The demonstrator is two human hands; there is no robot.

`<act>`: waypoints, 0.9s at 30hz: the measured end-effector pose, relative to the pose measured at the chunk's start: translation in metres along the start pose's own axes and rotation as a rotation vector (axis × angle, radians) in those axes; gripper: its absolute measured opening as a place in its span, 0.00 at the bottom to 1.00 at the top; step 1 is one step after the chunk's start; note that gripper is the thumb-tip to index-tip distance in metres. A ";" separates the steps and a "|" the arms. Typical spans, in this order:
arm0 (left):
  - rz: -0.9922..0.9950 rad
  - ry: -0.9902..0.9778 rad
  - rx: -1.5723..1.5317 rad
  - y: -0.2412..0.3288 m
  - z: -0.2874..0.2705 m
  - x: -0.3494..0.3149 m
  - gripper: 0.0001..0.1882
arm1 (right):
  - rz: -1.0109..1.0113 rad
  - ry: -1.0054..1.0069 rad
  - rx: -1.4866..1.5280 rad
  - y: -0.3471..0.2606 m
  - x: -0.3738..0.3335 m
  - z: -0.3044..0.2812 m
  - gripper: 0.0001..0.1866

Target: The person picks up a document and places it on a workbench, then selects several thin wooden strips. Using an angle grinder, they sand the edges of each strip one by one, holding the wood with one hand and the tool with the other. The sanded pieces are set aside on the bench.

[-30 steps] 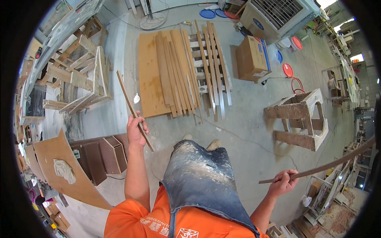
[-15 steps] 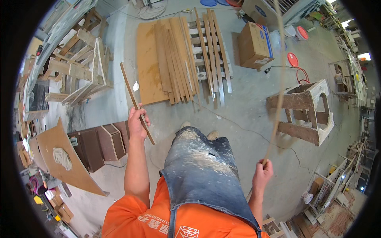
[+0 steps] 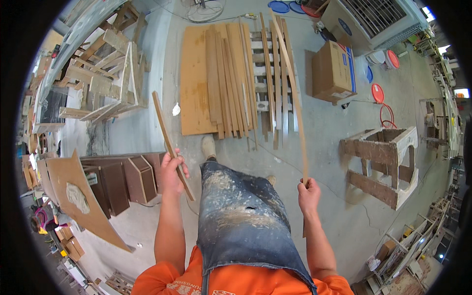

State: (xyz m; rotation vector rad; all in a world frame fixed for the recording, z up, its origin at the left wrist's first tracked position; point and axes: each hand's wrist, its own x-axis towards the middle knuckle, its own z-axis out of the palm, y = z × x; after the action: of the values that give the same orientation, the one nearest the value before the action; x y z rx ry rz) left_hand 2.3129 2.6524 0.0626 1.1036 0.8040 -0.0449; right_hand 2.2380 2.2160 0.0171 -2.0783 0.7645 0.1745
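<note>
My left hand (image 3: 173, 173) is closed around a short, narrow brown wood strip (image 3: 164, 123), which slants from upper left to lower right. In my right hand (image 3: 309, 195) is a much longer, thin wood strip (image 3: 294, 93). It stretches far ahead past my fist, and its short near end shows below the hand. Ahead on the floor, several brown wood strips (image 3: 228, 83) lie side by side on a large tan board (image 3: 194, 105). To their right, more strips (image 3: 275, 105) rest across a slatted pallet (image 3: 260, 73); the long strip's far part overlaps them in view.
A cardboard box (image 3: 333, 73) stands beyond the pallet, beside a large grey cooler unit (image 3: 366, 22). At right is a worn wooden stool-like frame (image 3: 381, 155). A wooden rack (image 3: 113, 73), brown cabinets (image 3: 115, 182) and a curved board (image 3: 81, 201) are at left. A thin cable crosses the floor.
The long strip has swung leftward over the pallet, and my right hand has moved left and slightly up. One foot is stepping toward the tan board. My left hand still grips the short strip.
</note>
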 end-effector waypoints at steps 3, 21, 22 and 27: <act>-0.080 0.031 -0.012 0.000 0.010 0.050 0.16 | 0.006 -0.015 -0.094 -0.029 0.034 0.042 0.07; -0.487 0.190 -0.015 -0.288 0.005 0.289 0.15 | -0.194 0.055 -0.296 0.059 0.407 0.439 0.11; -0.496 0.197 -0.028 -0.296 0.005 0.294 0.15 | -0.205 0.043 -0.249 0.067 0.420 0.451 0.10; -0.515 0.172 0.042 -0.320 -0.004 0.308 0.14 | -0.178 0.025 -0.321 0.104 0.457 0.482 0.10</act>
State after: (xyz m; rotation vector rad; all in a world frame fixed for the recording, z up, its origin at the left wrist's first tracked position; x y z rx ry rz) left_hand 2.4018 2.6095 -0.3700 0.9235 1.2322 -0.4049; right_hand 2.6184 2.3452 -0.5222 -2.4446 0.5910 0.1822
